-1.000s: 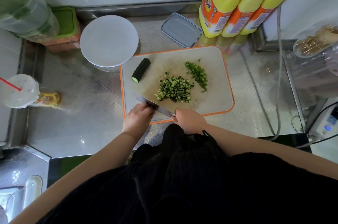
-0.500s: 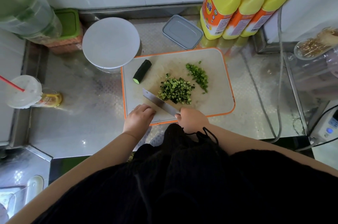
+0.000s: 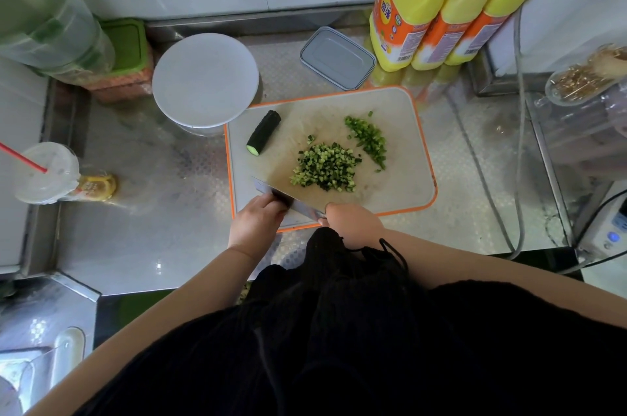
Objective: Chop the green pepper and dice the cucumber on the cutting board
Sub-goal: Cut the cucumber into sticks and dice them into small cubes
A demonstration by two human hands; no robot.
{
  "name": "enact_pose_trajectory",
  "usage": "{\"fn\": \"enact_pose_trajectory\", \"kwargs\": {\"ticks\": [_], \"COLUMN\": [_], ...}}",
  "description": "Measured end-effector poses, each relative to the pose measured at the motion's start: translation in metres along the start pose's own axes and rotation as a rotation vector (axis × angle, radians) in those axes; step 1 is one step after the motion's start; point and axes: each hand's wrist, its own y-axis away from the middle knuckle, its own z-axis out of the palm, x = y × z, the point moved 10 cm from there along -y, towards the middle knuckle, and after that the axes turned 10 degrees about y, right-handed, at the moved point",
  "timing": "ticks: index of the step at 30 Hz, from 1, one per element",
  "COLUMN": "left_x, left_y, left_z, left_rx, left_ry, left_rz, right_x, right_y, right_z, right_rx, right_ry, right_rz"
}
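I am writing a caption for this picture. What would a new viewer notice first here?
Probably the three yellow bottles at the back right, the brightest things in view. Next, the orange-rimmed board in the middle, carrying diced cucumber, chopped pepper and an uncut cucumber piece. At its near edge, the right hand holds a knife, and the left hand touches the blade.

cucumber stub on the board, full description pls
The cucumber piece is a short dark green stub with bumpy-looking skin and one pale cut face toward the near-left. It lies flat and diagonal in the far-left corner of the cutting board, apart from the diced pile. Neither hand touches it.
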Motion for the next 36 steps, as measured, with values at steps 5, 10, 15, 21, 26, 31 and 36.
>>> {"fn": "enact_pose_trajectory", "kwargs": {"ticks": [5, 10, 15, 21, 26, 31, 36], "left_x": [0.001, 0.003, 0.003, 0.008, 0.002, 0.002, -0.001], "left_y": [0.000, 0.000, 0.002, 0.004, 0.004, 0.003, 0.006], "left_z": [0.000, 0.000, -0.003, -0.009, -0.005, -0.004, -0.001], "left_rx": [-0.022, -0.031, -0.001, 0.007, -0.009, -0.014, -0.034], "left_ry": [-0.001, -0.027, 0.011, -0.013, -0.017, -0.023, -0.037], "left_rz": [-0.021, -0.006, 0.014, 0.037, -0.007, -0.011, -0.017], "right_x": [0.003, 0.016, 0.024, 0.000, -0.007, -0.004, 0.016], "right_y": [-0.004, -0.005, -0.003, -0.002, -0.002, -0.007, -0.009], "right_z": [0.004, 0.005, -0.008, -0.002, 0.001, 0.008, 0.011], "right_rx": [-0.022, -0.005, 0.084, 0.018, -0.033, -0.056, 0.007], "right_ry": [-0.015, -0.082, -0.113, -0.050, -0.025, -0.025, -0.118], "right_rz": [0.057, 0.147, 0.165, 0.034, -0.012, 0.028, 0.166]}}
